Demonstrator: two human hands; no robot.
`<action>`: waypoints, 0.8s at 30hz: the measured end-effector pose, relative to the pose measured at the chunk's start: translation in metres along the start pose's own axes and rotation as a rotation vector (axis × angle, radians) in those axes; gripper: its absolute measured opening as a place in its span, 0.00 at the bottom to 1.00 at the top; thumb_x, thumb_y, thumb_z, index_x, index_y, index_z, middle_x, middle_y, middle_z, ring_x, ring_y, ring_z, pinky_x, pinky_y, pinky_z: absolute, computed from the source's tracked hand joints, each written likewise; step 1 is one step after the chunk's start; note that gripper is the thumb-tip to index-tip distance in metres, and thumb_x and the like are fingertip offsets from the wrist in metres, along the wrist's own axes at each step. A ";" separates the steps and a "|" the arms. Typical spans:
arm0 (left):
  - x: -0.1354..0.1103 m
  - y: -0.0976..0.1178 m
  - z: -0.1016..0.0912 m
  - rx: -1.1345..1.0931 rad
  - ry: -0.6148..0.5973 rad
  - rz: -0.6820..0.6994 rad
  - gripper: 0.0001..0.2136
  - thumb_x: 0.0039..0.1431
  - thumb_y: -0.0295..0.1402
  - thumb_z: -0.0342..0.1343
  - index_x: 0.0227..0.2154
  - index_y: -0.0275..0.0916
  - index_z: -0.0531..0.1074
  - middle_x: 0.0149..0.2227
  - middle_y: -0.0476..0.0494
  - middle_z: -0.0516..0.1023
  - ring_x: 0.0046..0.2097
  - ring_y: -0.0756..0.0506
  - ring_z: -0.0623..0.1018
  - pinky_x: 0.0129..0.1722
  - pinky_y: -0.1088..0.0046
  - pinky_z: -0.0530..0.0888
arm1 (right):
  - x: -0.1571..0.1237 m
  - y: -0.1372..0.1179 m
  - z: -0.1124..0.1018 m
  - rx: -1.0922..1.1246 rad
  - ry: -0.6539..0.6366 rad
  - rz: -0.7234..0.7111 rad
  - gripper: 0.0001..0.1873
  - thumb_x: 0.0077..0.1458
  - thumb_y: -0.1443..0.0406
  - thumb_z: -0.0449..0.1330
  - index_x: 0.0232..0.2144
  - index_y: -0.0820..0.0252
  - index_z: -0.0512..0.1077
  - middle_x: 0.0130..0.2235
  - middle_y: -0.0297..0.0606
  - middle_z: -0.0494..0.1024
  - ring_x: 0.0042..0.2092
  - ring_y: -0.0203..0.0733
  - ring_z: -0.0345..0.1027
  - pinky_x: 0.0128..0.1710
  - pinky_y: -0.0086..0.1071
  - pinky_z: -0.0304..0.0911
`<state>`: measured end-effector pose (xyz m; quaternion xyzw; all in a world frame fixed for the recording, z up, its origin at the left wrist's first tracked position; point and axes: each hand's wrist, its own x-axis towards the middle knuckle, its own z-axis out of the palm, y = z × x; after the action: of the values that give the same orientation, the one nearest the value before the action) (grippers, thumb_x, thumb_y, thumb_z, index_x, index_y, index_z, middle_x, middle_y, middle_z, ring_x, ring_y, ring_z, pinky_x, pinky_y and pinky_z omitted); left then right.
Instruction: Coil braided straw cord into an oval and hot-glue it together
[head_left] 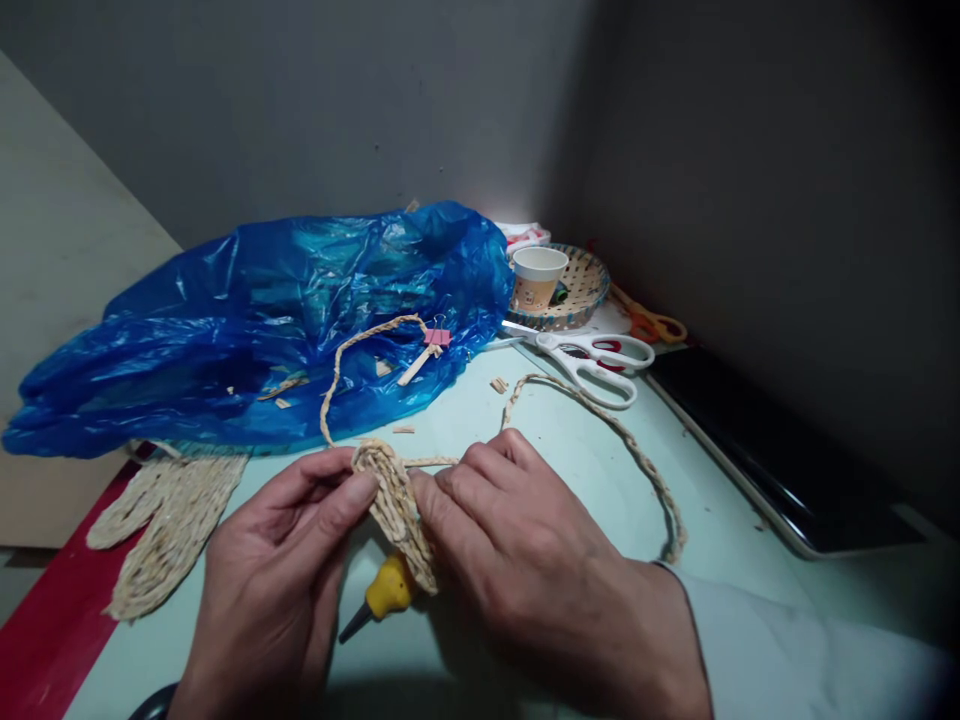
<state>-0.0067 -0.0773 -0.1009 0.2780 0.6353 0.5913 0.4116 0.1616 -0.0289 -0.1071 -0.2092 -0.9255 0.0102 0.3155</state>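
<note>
A small flat piece of coiled straw braid [391, 500] is held up near the middle. My left hand [289, 545] pinches its rounded upper end between thumb and fingers. Closed beside it, my right hand [517, 530] grips the straw cord [431, 462] that runs out from the piece; its fingertips are partly hidden. From the coil one tail of cord [337, 370] rises to a pink binder clip [437, 337]. Another length of cord [634, 450] curves over the table beyond my right hand. Below the piece shows a yellow tool with a dark pointed nozzle [388, 588], partly covered.
A blue plastic bag [247, 290] spreads across the back. Stitched straw pieces [180, 530] lie at left. Behind are white scissors [589, 360], orange-handled scissors [652, 325], and a woven basket [589, 290] with a paper cup [538, 275]. A black-screened tablet [772, 450] lies right.
</note>
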 end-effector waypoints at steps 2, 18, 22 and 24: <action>0.000 0.000 0.000 -0.054 -0.007 -0.029 0.14 0.44 0.37 0.73 0.35 0.45 0.80 0.31 0.53 0.84 0.33 0.49 0.82 0.32 0.83 0.78 | 0.000 0.000 0.000 -0.029 -0.006 0.001 0.14 0.63 0.75 0.49 0.34 0.67 0.74 0.29 0.42 0.72 0.30 0.47 0.56 0.33 0.42 0.48; -0.001 -0.006 0.007 -0.058 -0.034 -0.023 0.13 0.46 0.37 0.73 0.35 0.42 0.79 0.35 0.50 0.84 0.40 0.48 0.81 0.40 0.82 0.77 | -0.002 -0.002 0.002 -0.110 -0.107 -0.023 0.11 0.61 0.75 0.51 0.33 0.66 0.73 0.30 0.41 0.71 0.31 0.47 0.55 0.32 0.42 0.45; -0.001 -0.007 0.008 -0.095 -0.060 -0.048 0.14 0.48 0.38 0.72 0.36 0.42 0.77 0.35 0.50 0.83 0.39 0.49 0.80 0.39 0.81 0.76 | -0.001 -0.005 0.000 -0.063 -0.106 0.068 0.12 0.66 0.65 0.52 0.34 0.63 0.73 0.32 0.40 0.72 0.33 0.48 0.57 0.34 0.44 0.47; 0.000 -0.006 0.009 -0.134 -0.061 -0.044 0.12 0.49 0.37 0.71 0.35 0.42 0.78 0.35 0.50 0.82 0.39 0.50 0.79 0.39 0.82 0.75 | 0.000 -0.005 0.000 -0.063 -0.105 0.095 0.12 0.65 0.60 0.54 0.36 0.63 0.73 0.33 0.40 0.73 0.34 0.49 0.58 0.36 0.44 0.48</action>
<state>0.0016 -0.0735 -0.1067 0.2537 0.5875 0.6145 0.4614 0.1599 -0.0337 -0.1059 -0.2620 -0.9296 0.0070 0.2590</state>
